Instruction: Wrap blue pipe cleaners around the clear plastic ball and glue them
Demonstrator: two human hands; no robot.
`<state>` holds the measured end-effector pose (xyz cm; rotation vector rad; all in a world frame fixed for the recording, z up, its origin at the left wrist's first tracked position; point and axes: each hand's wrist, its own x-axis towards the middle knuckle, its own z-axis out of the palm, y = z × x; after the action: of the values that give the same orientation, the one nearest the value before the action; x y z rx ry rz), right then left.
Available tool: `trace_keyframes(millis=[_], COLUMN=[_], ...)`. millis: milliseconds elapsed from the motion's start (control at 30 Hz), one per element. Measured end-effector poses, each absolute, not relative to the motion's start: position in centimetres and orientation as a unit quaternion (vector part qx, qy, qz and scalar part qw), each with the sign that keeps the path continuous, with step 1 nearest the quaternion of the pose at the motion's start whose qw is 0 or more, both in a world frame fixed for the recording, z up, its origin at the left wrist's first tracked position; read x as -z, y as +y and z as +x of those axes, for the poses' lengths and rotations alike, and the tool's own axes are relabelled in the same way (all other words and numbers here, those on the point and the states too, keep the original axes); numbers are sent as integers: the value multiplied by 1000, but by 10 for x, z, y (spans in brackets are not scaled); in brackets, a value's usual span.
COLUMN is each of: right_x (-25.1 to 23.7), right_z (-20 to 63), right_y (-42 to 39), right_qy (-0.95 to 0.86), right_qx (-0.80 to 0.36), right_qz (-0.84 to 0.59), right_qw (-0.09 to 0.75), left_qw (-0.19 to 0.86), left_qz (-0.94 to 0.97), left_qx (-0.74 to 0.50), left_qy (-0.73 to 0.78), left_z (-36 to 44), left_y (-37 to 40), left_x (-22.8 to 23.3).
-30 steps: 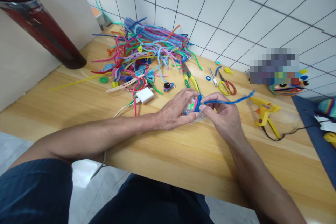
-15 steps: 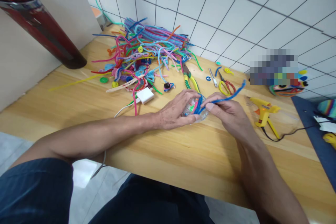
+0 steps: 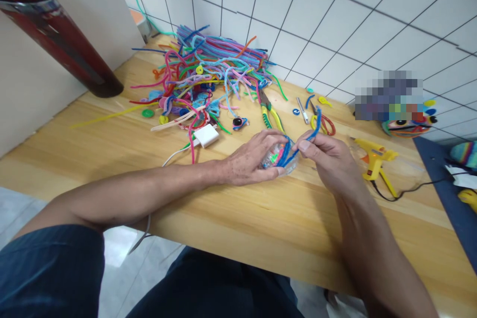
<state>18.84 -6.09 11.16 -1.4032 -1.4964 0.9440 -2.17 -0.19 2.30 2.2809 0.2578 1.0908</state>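
One left hand (image 3: pixel 249 158) clamped round clear plastic piece (image 3: pixel 276 155), right hand (image 3: pixel 330 159) apart, pinching blue pipe cleaner (image 3: pixel 318 124) that crosses it; all near middle of wooden table (image 3: pixel 231 213), pliers (image 3: pixel 265 109) just beyond, scissors (image 3: pixel 331 121) and yellow glue gun (image 3: pixel 374 153) rightward, white adapter (image 3: pixel 206 135) and pipe cleaner pile (image 3: pixel 219 54) leftward

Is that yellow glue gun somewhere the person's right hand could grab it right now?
Probably yes: the right hand is near the yellow glue gun, and nothing seems to stand between them. However, its fingers are pinching a blue pipe cleaner, which it would likely need to release first.
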Motion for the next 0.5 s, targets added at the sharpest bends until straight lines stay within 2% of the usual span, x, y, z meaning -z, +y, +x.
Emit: trace_keyframes(millis=[200, 500], right_x=[-107, -107], right_z=[194, 201], right_y=[-61, -61], right_qy=[-590, -610], right_qx=[-401, -365], right_qz=[-545, -562], right_qw=[440, 424], left_qw=[301, 302], left_qz=[848, 856], left_qx=[-427, -409], left_qy=[85, 93], left_z=[-21, -22], left_y=[-2, -4], left_x=[-20, -21])
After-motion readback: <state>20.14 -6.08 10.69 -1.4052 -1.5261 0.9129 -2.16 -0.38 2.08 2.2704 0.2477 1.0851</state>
